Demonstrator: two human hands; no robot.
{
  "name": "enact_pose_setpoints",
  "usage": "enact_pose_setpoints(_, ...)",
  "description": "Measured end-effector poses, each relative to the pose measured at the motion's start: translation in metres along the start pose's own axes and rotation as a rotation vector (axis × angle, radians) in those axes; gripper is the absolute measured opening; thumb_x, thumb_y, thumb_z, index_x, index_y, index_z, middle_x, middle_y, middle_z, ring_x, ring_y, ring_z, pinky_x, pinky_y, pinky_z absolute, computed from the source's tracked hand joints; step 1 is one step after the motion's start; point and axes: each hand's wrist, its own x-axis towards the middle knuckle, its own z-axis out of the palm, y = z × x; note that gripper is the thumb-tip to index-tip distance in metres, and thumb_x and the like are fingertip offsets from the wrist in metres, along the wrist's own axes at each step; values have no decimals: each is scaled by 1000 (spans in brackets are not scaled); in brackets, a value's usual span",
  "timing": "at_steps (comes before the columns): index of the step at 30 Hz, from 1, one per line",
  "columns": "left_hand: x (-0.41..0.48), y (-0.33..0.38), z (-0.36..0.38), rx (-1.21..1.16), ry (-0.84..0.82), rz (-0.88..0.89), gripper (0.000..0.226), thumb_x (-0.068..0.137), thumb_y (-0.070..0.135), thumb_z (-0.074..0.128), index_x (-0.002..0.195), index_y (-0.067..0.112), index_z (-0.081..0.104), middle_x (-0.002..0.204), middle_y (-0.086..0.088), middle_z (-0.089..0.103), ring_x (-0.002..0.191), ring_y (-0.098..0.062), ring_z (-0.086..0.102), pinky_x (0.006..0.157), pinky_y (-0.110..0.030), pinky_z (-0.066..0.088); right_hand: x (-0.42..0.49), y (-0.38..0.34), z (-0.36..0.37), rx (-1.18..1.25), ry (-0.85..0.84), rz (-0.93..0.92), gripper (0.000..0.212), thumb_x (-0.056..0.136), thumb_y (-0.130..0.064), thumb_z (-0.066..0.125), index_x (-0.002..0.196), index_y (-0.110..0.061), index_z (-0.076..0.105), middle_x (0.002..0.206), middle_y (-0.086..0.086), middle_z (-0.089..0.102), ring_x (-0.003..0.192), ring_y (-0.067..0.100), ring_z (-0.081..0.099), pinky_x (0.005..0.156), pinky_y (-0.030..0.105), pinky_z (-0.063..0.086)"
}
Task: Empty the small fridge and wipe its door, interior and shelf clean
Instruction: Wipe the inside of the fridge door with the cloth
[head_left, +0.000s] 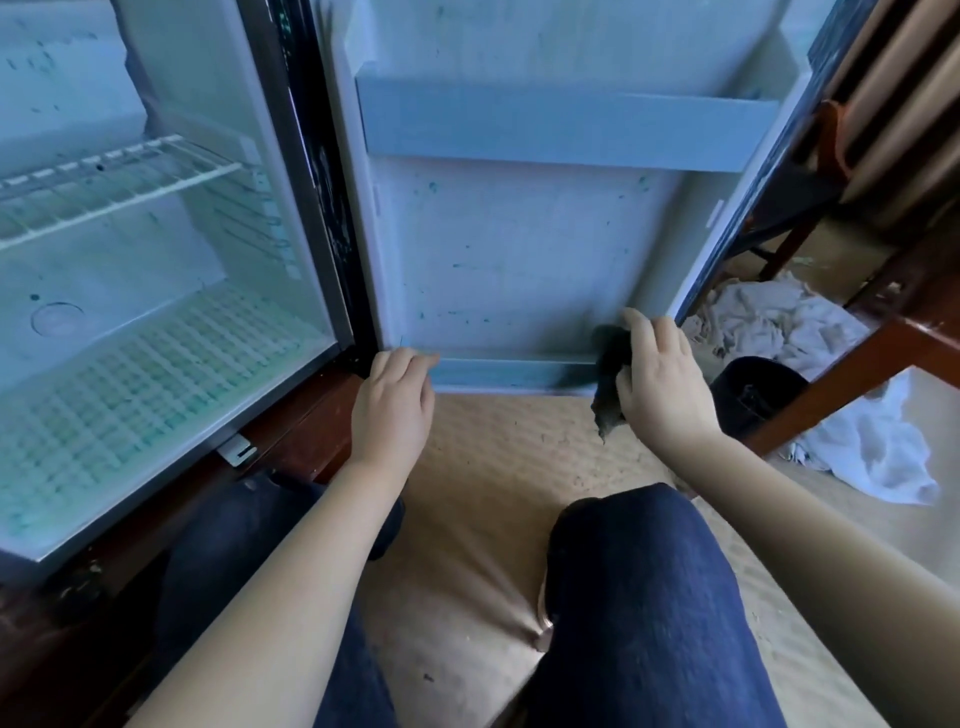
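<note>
The 2 bare arms are reaching forward, side by side. The left hand (395, 400) is lying palm down, its fingers (410, 361) curling over the bottom ledge of the door (519, 249). The right hand (662, 384) is gripping a dark cloth (610, 374), knuckles up, with the wrist bending slightly inward.

Single view: wide-angle camera on person's head, low, facing forward and down. Very near open fridge (156, 364): door (519, 249) inner face fills upper centre, interior fills left. Left hand (393, 395) and right hand (660, 379) at mid-frame, forearms (291, 571) and knees (634, 561) rising from bottom edge. Floor (519, 457) below door, chair (841, 379) at right edge. Edge lines bow.
</note>
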Motion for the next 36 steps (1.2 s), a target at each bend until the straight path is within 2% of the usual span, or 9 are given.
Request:
enact_pose_setpoints(4,1,0,-2,-8,-12,7,29,80,-8,62,106,2,69,95,-8,64,94,-29,59,69,-36,55,-5,1,16,-6,-18,-52,52,82,-3,67,132,-7,52,114,19,49,103,40,52,60,42,53)
enact_pose_setpoints(8,2,-1,-2,4,-26,28,32,78,-10,63,107,2,69,96,-8,64,94,-30,59,67,-36,56,-1,0,15,-139,-191,-112,72,80,-3,68,145,-13,40,135,16,44,122,37,39,88,45,48)
enact_pose_setpoints(11,2,1,-2,-2,-16,10,32,78,-9,63,107,2,69,96,-8,64,94,-29,58,68,-35,54,-3,1,-10,133,-45,-54,47,81,-1,63,127,-11,56,108,13,62,105,32,52,81,40,48)
enact_pose_setpoints(14,1,2,-2,-7,-6,-6,32,79,-9,61,107,2,69,96,-8,63,95,-28,57,68,-34,53,-5,3,-17,132,-98,19,32,88,-17,60,117,-14,48,89,5,59,99,26,51,68,38,45)
enact_pose_setpoints(20,1,-1,-5,4,-37,4,32,80,-9,59,109,3,67,97,-8,62,97,-28,56,66,-35,54,-1,-2,19,17,119,-150,24,84,-4,63,102,-5,47,106,16,55,76,37,56,49,33,40)
enact_pose_setpoints(24,1,0,-4,13,-35,4,32,79,-10,58,108,2,67,97,-9,62,96,-29,56,68,-37,55,8,8,34,-214,275,-370,24,84,-5,56,108,-5,62,111,15,61,102,33,51,82,40,44)
enact_pose_setpoints(29,0,0,-1,17,-18,-9,34,78,-10,57,108,2,67,96,-9,61,96,-30,55,68,-37,54,1,22,36,-200,-135,-349,58,90,-24,41,141,4,39,137,21,48,126,38,46,108,45,38)
enact_pose_setpoints(32,-2,-2,0,12,-10,-9,35,79,-10,56,110,2,67,97,-10,62,97,-29,54,71,-38,55,2,31,33,-259,-161,-376,73,81,-20,71,142,3,38,134,22,50,120,39,51,100,47,44)
enact_pose_setpoints(36,-6,-5,3,-19,-15,-8,40,80,-8,53,117,3,66,106,-9,64,103,-28,53,83,-37,53,6,21,51,-158,-12,-269,59,69,-3,79,123,5,55,106,23,61,94,44,58,84,49,49)
